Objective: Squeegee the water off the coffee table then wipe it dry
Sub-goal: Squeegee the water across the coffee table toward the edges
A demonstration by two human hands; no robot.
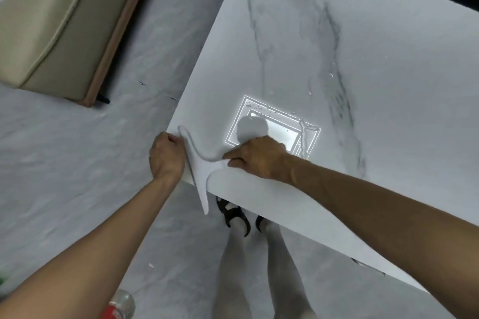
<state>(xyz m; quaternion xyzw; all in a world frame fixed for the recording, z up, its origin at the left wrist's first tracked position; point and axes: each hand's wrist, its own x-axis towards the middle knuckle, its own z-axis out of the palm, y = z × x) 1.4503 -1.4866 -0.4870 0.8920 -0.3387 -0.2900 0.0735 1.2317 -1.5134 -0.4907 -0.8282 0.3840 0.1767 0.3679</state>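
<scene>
1. Seen from above: a white marble coffee table with grey veins, viewed toward its near corner.
2. A thin pale cloth draped over that corner, part flat on the top, a narrow tail hanging past the edge toward the floor.
3. Left hand at the table's left edge, just beside the corner, closed in a fist on the cloth's raised fold.
4. Right hand on the top near the front edge, fingers curled and pinching the cloth's other end against the surface.
5. Cloth stretched between the two hands, touching both.
6. Water beads scattered farther in on the top, near a bright rectangular reflection, apart from the cloth.
7. No squeegee in view; likely the drying step.
8. To do it well: spread the cloth flat first, press with an open palm, sweep in overlapping strokes from the far beads toward the near edge.
9. Worth gathering the hanging tail, to stop drips onto the floor.
</scene>
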